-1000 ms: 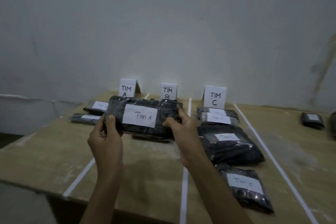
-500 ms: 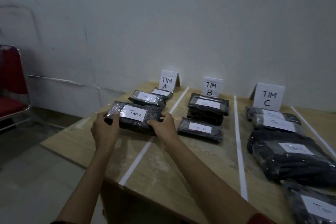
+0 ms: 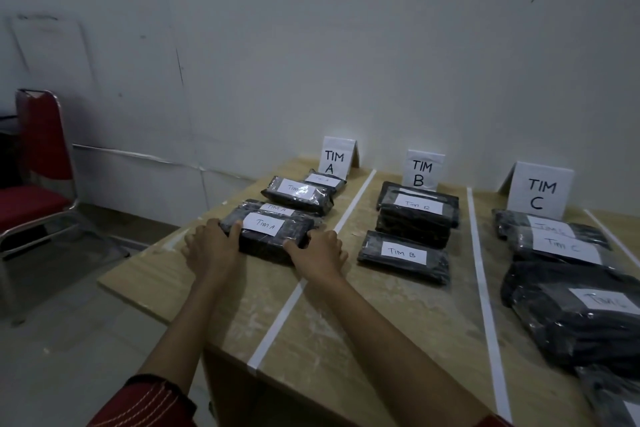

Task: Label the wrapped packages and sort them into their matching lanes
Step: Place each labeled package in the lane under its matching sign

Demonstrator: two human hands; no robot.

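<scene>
A black wrapped package labelled TIM A [image 3: 268, 234] lies on the table in the left lane, partly on top of another TIM A package [image 3: 277, 209]. My left hand [image 3: 211, 246] grips its left end, thumb on top. My right hand [image 3: 317, 253] grips its right end. Behind it lie two more TIM A packages [image 3: 298, 192] in front of the TIM A sign [image 3: 335, 160]. The TIM B sign [image 3: 422, 172] and the TIM C sign [image 3: 538, 192] stand at the back of the other lanes.
White tape lines [image 3: 298, 291] split the wooden table [image 3: 381, 322] into lanes. TIM B packages [image 3: 403, 255] fill the middle lane, TIM C packages [image 3: 568, 315] the right one. A red chair [image 3: 38, 184] stands at the left by the white wall.
Both hands carried the TIM A package leftward from above the middle lane and lowered it into the TIM A lane. The camera turned left, bringing the chair into view.
</scene>
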